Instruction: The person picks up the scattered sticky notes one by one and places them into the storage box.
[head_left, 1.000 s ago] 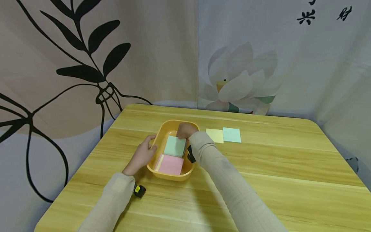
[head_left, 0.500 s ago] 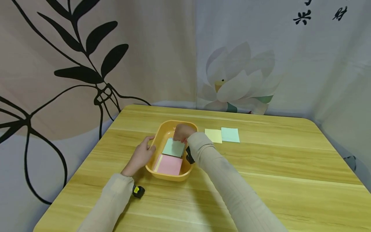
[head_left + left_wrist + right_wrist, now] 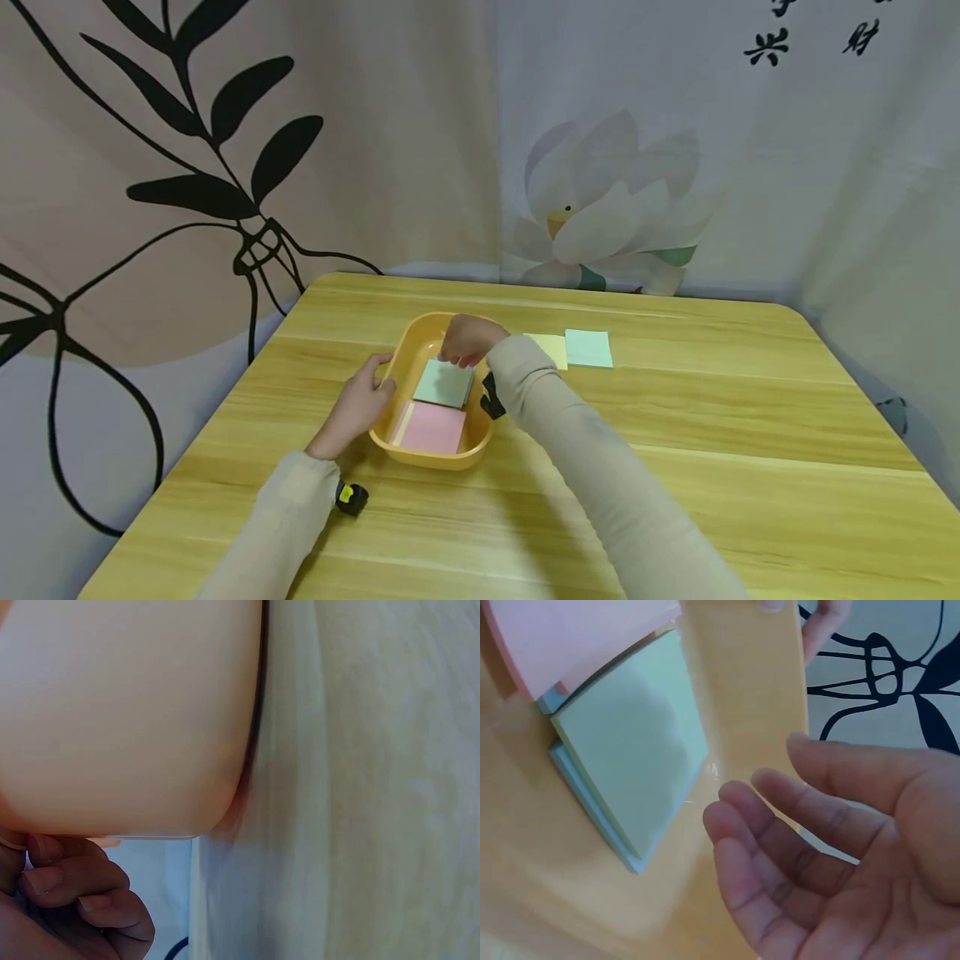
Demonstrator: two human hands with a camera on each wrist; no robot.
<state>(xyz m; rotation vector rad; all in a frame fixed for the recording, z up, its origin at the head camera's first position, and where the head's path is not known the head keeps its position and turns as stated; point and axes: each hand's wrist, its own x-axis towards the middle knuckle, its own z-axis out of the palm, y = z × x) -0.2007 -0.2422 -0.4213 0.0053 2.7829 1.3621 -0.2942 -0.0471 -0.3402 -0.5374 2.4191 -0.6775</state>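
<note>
My left hand (image 3: 356, 408) grips the left rim of an orange plastic bin (image 3: 429, 461), thumb over the edge. In the left wrist view its fingers (image 3: 105, 896) curl beside the bin's wall (image 3: 127, 720). A light green sticky-note pad (image 3: 442, 385) lies inside, on top of a bluish pad (image 3: 592, 806). Nearer me in the bin is a pink pad (image 3: 431, 429), with a pale yellow strip along its left side. My right hand (image 3: 471, 337) hovers over the bin's far part. The right wrist view shows its fingers loosely bent, holding nothing, apart from the green pad.
To the right of the bin, a yellow sticky-note pad (image 3: 552, 348) and a light blue one (image 3: 589, 348) lie side by side on the wooden table (image 3: 675, 417). A printed curtain (image 3: 420, 150) hangs behind the table's far edge.
My right hand has shifted from the green pad's far right corner leftward, and its fingers now stand free of the pad. My left hand keeps its hold on the bin. The view drifts slightly.
</note>
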